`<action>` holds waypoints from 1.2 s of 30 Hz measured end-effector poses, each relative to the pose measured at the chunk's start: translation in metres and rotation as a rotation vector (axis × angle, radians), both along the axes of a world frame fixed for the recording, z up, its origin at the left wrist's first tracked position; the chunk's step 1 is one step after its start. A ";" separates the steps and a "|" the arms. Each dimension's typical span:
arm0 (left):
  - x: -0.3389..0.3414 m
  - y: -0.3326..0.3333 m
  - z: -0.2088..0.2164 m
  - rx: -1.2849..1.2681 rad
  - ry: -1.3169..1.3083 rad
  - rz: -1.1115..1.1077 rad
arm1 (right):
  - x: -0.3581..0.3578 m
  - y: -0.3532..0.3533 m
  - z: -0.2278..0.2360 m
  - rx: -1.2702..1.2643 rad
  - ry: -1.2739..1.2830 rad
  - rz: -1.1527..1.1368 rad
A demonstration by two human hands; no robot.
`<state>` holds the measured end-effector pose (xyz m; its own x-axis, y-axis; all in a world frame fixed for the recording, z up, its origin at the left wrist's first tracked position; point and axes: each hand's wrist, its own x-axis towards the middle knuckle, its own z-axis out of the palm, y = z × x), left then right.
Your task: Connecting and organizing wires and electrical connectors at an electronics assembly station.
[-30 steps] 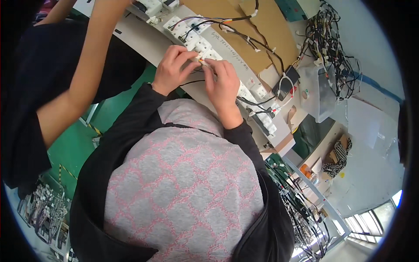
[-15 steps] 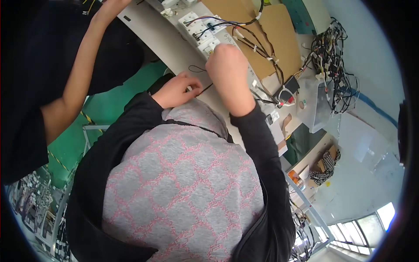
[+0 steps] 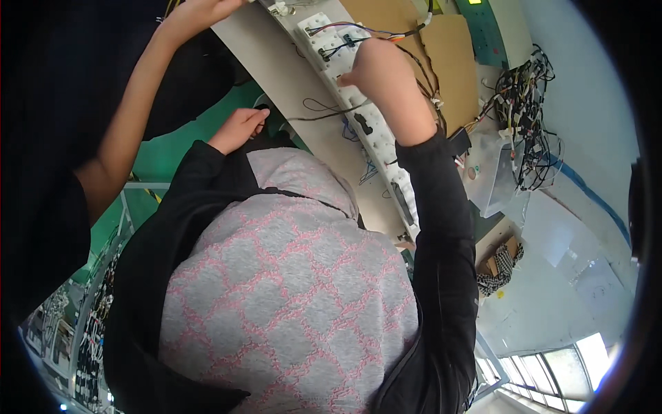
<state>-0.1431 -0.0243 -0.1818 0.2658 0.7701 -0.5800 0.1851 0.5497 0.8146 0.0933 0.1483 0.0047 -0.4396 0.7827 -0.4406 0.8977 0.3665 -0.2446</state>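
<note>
My right hand (image 3: 383,67) is curled over a long white fixture board (image 3: 376,143) carrying connector blocks. A fingertip shows at its left side, close to the board; what the other fingers hold, if anything, is hidden. My left hand (image 3: 241,130) is closed in a pinch, left of the bench edge. A thin black cable (image 3: 321,119) runs from its fingers across the bench toward the board below my right hand. Coloured wires (image 3: 358,29) are plugged into the board's upper end and join a dark wrapped harness (image 3: 422,26).
A co-worker's arm (image 3: 141,90) reaches in at the upper left. Brown cardboard (image 3: 452,72) lies behind the board. To the right, a clear plastic bin (image 3: 491,181) stands beside a tangle of black wire harnesses (image 3: 524,103). Thin blue wires (image 3: 367,171) lie by the board.
My left hand has drawn left, away from the board, and its fingers have closed. My right hand has shifted up and right. The view has shifted, showing more of the board's near end.
</note>
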 end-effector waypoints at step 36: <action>0.071 0.087 0.209 -0.758 -1.563 0.331 | 0.205 -0.235 -0.027 0.833 0.563 -1.253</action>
<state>-0.0718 0.0626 0.0271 0.7721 0.6089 -0.1821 -0.6319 0.7047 -0.3227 0.2984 -0.0869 -0.0220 0.6810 0.6845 0.2602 0.5891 -0.3011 -0.7498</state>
